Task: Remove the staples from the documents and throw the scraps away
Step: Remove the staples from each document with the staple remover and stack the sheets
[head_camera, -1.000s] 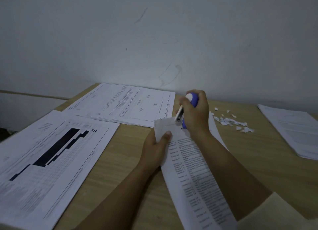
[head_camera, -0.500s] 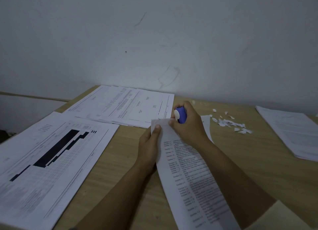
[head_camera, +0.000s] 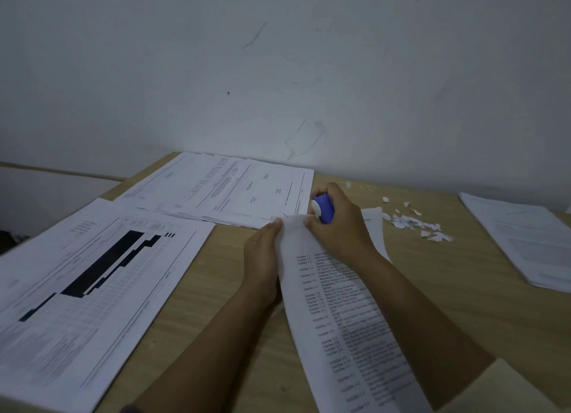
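**A:** so what changed from a sec ago? Then the right hand [head_camera: 336, 224] was up with the blue stapler [head_camera: 323, 209] raised over the page corner. Now it's dropped low, fist closed around the stapler, fingertips pinching the top edge of the document [head_camera: 333, 307].

**B:** yep, and the left hand [head_camera: 262, 255] slid up too. Its thumb was lying on the sheet; now the fingers grip the top-left corner, right beside the other hand.

**A:** document's curling up off the table [head_camera: 234, 289] between both arms. Scraps [head_camera: 415, 225] still piled to the right.

**B:** readable text? I get a column of "Gambar 1.1, 1.2…" entries down the page. The titles next to them are too blurry, same for the other stacks.
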